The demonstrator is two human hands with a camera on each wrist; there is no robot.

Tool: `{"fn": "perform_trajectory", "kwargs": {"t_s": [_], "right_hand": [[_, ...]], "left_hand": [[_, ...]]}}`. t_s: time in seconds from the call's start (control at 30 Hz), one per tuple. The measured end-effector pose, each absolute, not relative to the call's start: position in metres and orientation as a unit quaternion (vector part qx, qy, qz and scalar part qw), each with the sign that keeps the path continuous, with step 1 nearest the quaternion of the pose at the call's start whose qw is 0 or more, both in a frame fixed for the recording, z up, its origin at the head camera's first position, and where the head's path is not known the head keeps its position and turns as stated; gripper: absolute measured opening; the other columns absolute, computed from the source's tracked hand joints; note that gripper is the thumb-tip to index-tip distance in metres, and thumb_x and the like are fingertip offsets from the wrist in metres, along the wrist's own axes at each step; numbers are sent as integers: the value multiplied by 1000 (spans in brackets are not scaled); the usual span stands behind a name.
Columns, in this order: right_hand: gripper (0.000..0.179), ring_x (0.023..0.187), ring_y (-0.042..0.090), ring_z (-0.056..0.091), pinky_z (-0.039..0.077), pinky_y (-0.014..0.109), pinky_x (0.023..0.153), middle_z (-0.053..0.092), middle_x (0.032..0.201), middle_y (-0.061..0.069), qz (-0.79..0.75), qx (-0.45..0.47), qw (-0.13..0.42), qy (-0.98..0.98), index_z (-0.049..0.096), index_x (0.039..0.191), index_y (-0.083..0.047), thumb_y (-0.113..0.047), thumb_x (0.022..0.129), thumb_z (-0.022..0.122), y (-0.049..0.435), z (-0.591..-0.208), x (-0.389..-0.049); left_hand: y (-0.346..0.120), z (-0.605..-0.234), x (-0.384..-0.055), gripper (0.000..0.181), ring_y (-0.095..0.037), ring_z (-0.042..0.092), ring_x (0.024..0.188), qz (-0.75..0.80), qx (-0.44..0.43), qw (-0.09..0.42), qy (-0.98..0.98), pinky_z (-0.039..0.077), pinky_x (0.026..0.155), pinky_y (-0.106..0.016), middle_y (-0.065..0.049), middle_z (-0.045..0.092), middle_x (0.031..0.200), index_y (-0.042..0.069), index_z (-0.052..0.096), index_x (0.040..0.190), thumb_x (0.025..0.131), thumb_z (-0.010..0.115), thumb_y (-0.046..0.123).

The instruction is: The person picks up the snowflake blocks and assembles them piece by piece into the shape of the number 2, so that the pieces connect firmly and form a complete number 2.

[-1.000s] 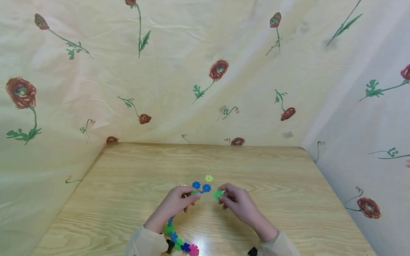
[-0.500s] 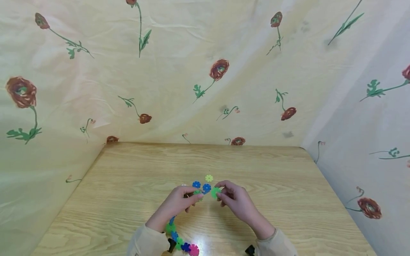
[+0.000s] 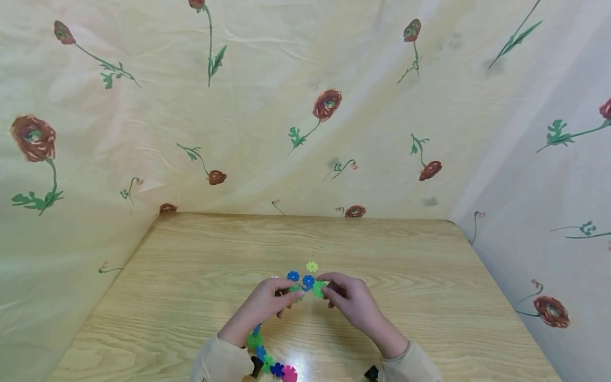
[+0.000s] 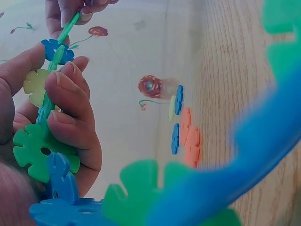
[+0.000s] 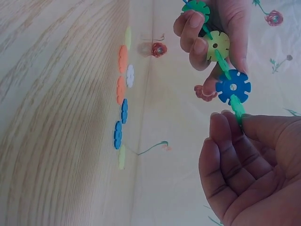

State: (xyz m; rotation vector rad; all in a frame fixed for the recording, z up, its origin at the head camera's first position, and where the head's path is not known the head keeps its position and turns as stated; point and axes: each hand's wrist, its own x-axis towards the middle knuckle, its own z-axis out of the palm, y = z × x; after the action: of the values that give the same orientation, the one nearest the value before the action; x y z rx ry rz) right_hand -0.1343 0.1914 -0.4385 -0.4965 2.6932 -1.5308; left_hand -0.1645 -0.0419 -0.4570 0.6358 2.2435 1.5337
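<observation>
My left hand [image 3: 267, 301] grips a chain of slotted flower-shaped plastic discs between thumb and fingers. In the left wrist view a green disc [image 4: 46, 153] and a pale yellow disc [image 4: 35, 88] of that chain show at the palm. A blue disc [image 5: 233, 87] stands at its far end, beyond the left fingertips. With thumb and fingertips my right hand [image 3: 354, 298] pinches a green disc [image 5: 238, 109], whose edge meets the blue disc's rim; how deep it sits in the slot I cannot tell. The chain's tail hangs below the left wrist, ending in a pink disc [image 3: 289, 373].
On the wooden table [image 3: 406, 254] beyond the hands lie loose discs: a yellow one [image 3: 312, 267], blue ones [image 3: 293, 276], orange ones [image 5: 121, 89] and a white one [image 5: 130, 76]. Flower-printed cloth [image 3: 267, 106] surrounds the table's back and sides.
My right hand has moved slightly left, bringing its green disc from apart up to the blue disc at the chain's end. The left hand has shifted slightly right, keeping its grip.
</observation>
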Motion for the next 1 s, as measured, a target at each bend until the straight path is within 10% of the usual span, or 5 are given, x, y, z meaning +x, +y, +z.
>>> {"fn": "perform_trajectory", "kwargs": {"t_s": [0.57,1.0], "right_hand": [[18,65,18,63,57,42,62,64,75,5,-522,-146,10,840,66,111,-5,0,97,56,188,-438,-135],[13,62,11,60,53,27,54,64,74,5,-460,-149,-44,874,68,106,-8,-4,96,61,183,-438,-133]], "left_hand": [[-40,-460,-163,39,-26,52,51,531,226,170,799,47,51,-28,2,52,64,9,61,74,95,62,42],[-39,-458,-160,44,-28,52,51,533,233,180,793,48,51,-30,0,50,61,-1,66,84,95,62,42]]}}
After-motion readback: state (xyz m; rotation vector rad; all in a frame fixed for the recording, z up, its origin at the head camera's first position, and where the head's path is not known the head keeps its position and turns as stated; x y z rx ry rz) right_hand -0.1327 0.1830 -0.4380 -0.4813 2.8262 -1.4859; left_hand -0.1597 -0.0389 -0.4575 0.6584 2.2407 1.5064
